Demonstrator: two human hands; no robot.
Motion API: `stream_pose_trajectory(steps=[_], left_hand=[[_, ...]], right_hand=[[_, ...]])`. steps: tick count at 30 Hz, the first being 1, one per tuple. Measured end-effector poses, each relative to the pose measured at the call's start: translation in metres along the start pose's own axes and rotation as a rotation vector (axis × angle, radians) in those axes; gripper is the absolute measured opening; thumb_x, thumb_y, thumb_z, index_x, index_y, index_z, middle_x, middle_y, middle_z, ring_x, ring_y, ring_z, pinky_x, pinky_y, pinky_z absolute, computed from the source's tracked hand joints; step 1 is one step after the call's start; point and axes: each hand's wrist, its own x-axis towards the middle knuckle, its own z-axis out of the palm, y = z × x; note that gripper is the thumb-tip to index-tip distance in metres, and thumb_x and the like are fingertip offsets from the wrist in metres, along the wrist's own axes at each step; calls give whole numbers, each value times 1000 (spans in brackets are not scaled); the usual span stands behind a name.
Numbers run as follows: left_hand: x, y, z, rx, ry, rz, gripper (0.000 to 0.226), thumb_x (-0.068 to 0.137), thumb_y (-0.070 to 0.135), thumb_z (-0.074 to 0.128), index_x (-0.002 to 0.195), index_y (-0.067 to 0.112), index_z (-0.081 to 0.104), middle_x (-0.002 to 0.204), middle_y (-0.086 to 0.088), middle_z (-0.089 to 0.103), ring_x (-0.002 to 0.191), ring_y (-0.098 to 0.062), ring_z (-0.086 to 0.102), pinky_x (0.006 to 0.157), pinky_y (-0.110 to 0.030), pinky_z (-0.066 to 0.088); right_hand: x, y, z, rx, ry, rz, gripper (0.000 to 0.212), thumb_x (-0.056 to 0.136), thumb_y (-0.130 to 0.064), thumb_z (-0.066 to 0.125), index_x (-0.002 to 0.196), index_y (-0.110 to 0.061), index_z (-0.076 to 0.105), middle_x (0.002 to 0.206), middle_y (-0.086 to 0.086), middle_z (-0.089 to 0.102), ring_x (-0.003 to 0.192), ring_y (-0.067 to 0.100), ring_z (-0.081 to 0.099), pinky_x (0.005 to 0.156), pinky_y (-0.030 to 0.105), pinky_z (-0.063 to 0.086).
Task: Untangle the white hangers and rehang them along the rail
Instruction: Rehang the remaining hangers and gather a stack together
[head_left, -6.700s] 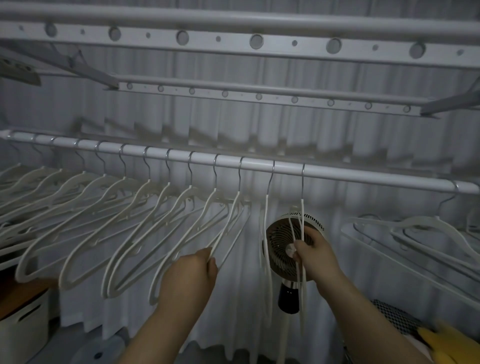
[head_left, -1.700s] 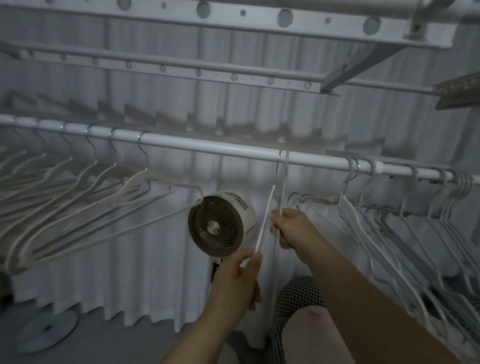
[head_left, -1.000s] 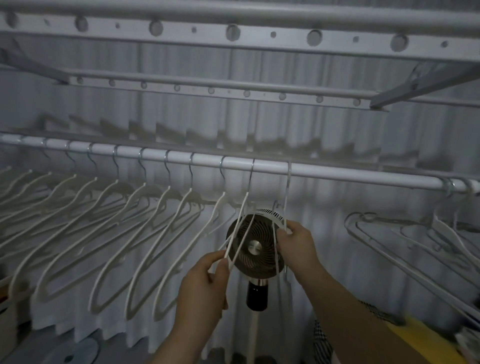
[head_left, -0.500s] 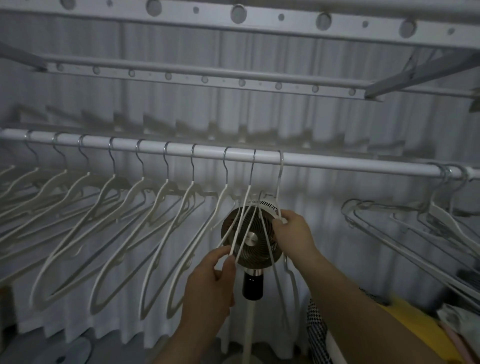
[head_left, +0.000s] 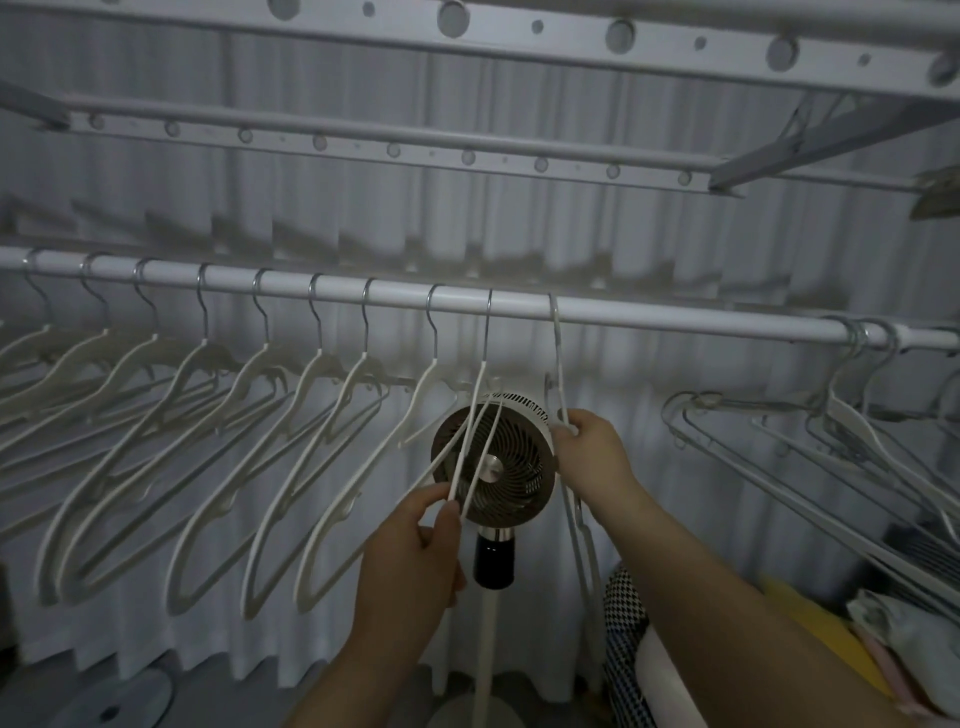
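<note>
A white rail (head_left: 675, 319) runs across the view. Several white hangers (head_left: 218, 431) hang evenly spaced along its left half. My left hand (head_left: 415, 551) pinches the lower bars of a white hanger (head_left: 480, 410) hooked on the rail mid-view. My right hand (head_left: 592, 457) grips the neck of another white hanger (head_left: 558, 353) hooked just to the right of it, hanging edge-on. A tangled cluster of white hangers (head_left: 810, 447) hangs at the rail's right end.
A round standing fan (head_left: 496, 462) on a white pole stands behind the two held hangers. Drying-rack bars (head_left: 395, 148) run overhead. White curtains form the backdrop. Checked cloth (head_left: 623, 623) and yellow and pale items (head_left: 841, 639) lie at the lower right.
The hanger in my right hand has shifted right along the rail, opening a gap from the one in my left hand. The view tilted slightly.
</note>
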Motion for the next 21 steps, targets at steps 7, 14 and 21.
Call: stream_pose_trajectory(steps=[7,14,21], left_hand=[[2,-3,0,143,-1,-54,14,92,29,46,104,30,53,55,3,56,51,-10,53,56,-24,44],[-8,15,-9,320,239,225,26,89,23,52,113,17,60,79,17,42,80,-13,52,68,-20,38],[-30,75,24,38,31,310,34,89,11,49,73,40,56,65,25,65,66,16,56,62,-2,44]], right_hand=[[-1,-3,-2,-101,-46,-34,27,94,-12,37,106,-1,59,66,1,50,53,9,41,45,18,33],[-8,-1,-16,-27,11,-31,41,94,-37,43,121,-8,52,105,8,62,98,24,57,74,24,38],[-4,21,-101,-29,88,-66,23,94,-17,43,103,-6,61,61,-1,52,51,8,44,51,20,34]])
